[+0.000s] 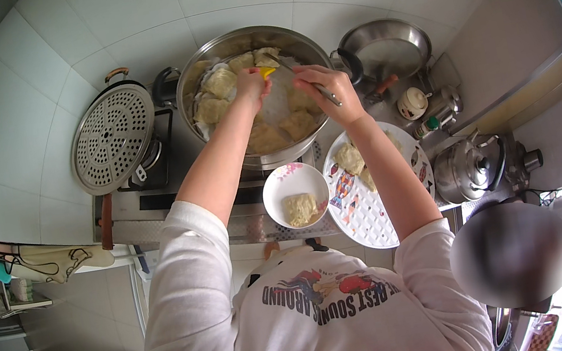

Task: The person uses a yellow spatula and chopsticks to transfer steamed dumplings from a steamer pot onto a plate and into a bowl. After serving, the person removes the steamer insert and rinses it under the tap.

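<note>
A big steel steamer pot [186, 80] stands on the stove, holding several pale yellow dumplings [218, 82] on a white cloth. My left hand [251, 86] reaches into the pot and is shut on a small yellow-tipped tool [267, 72]. My right hand [328, 91] is over the pot's right side, shut on a metal utensil [324, 92] that points into the pot. Below the pot, a small white bowl [276, 191] holds one dumpling [300, 209]. A large patterned white plate [365, 217] to its right carries a few more dumplings [349, 158].
A perforated steamer tray [112, 137] leans on a burner at the left. A steel pan [384, 49], a small cup [413, 102], a bottle [427, 126] and a steel kettle [467, 168] stand at the right. Cloths [52, 259] hang at the left, and white tiled wall is behind.
</note>
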{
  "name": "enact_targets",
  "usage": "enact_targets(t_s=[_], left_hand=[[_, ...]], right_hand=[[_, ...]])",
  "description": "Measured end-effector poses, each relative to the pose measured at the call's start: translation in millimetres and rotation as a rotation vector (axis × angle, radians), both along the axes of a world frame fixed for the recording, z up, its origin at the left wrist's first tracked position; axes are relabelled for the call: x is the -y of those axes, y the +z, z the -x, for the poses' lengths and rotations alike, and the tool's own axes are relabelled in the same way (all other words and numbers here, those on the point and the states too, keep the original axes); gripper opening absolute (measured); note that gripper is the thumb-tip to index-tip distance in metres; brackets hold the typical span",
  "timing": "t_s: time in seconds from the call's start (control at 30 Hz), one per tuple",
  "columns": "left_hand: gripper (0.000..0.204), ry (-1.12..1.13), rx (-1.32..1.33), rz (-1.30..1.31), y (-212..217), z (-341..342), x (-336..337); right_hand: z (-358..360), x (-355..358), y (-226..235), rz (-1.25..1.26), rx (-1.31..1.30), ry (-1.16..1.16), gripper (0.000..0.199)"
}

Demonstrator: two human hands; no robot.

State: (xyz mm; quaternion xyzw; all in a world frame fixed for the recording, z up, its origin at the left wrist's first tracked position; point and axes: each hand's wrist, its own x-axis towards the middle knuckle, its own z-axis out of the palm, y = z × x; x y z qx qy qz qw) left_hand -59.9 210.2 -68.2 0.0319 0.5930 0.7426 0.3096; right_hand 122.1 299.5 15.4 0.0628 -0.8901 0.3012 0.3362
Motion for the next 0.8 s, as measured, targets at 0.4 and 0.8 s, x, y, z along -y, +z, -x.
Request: enact_targets(t_s=[0.4,0.8], left_hand=[[0.015,-0.007,-0.170,-0.045,69,-6,15],[0.009,-0.156,-0.428,-0.122,178,-111,59]], right_hand=[[-14,14,31,0.105,-0.130,-0.077,0.012],[-124,52,110,0.020,-0.301,-0.209,0.009]])
